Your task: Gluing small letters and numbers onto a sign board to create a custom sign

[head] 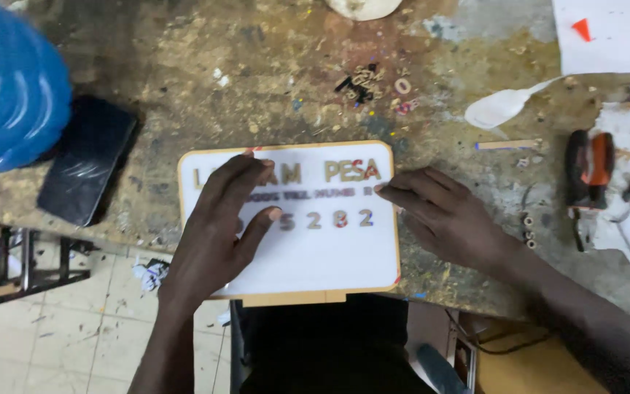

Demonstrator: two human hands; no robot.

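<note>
A white rectangular sign board (329,263) with a wooden rim lies at the near edge of a stained workbench (257,80). Small wooden letters and digits are stuck on it in rows. My left hand (216,226) lies flat on the board's left half, fingers spread over some characters, thumb tip near the digit row. My right hand (446,215) rests at the board's right edge, its fingertips touching the small middle row of letters. Neither hand grips anything.
A black phone (85,160) lies left of the board beside a blue plastic object (9,87). Loose wooden letters (370,80) sit beyond the board. A white plastic spoon (501,106), a thin wooden stick (508,144), an orange-black tool (588,168) and paper sheets (607,33) lie right.
</note>
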